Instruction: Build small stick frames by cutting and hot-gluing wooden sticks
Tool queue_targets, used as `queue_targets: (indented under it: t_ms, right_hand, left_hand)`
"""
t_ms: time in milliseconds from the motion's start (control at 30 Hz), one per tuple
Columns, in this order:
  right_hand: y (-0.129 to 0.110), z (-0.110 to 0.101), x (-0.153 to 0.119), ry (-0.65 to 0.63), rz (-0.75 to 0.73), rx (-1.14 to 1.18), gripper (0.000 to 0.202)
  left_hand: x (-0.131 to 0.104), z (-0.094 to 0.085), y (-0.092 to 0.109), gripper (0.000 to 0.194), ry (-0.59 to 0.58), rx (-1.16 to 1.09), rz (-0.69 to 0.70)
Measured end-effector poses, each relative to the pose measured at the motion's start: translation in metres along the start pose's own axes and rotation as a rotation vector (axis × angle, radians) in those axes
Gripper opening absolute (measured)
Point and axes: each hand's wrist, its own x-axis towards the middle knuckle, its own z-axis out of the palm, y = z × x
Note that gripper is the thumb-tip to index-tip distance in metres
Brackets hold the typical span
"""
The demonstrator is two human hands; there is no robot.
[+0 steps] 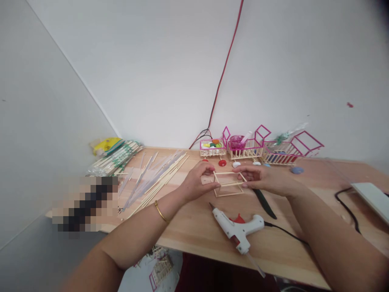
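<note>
Along the wall at the back of your tabletop (194, 233) stand three small pink-trimmed stick carts: the left cart (212, 153) carries orange, yellow, green and white pieces, the middle cart (247, 155) holds a pink cup (237, 142) with a pale handle sticking out of it, and the right cart (281, 159) seems to have blue and red items inside, though its bars make them hard to make out. To your left, a clear plastic bag (121, 159) with green markings is packed with sticks, a yellow packet (107, 145) beside it. Your left hand (199, 180) pinches the left end of a small box-shaped stick frame (231, 184), thumb at the near side and fingers at the far side. Your right hand (263, 178) grips the opposite end, fingers and thumb parted only by the frame's width. The frame sits between your hands in front of the carts, with the white glue gun (238, 233) on the near side and a dark blade (265, 204) beneath your right hand.
</note>
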Motion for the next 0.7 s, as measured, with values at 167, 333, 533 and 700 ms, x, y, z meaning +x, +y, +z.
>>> queue_targets:
  t_ms: [167,333,533,700]
  right_hand:
    - [-0.002,0.001,0.000,0.002,0.007,0.045,0.062]
    - [-0.005,0.001,-0.001,0.019,0.000,0.067,0.056]
    - [-0.006,0.002,-0.003,0.041,0.014,0.077,0.058]
    - [-0.005,0.002,-0.002,0.068,-0.002,0.040,0.057]
  left_hand:
    - [-0.001,0.002,-0.002,0.043,0.008,-0.032,-0.009]
    - [-0.003,0.003,-0.009,0.044,0.040,-0.208,-0.093]
    - [-0.003,0.000,-0.011,0.039,0.046,-0.355,-0.250]
    - [-0.005,0.006,-0.008,0.075,-0.027,-0.278,-0.247]
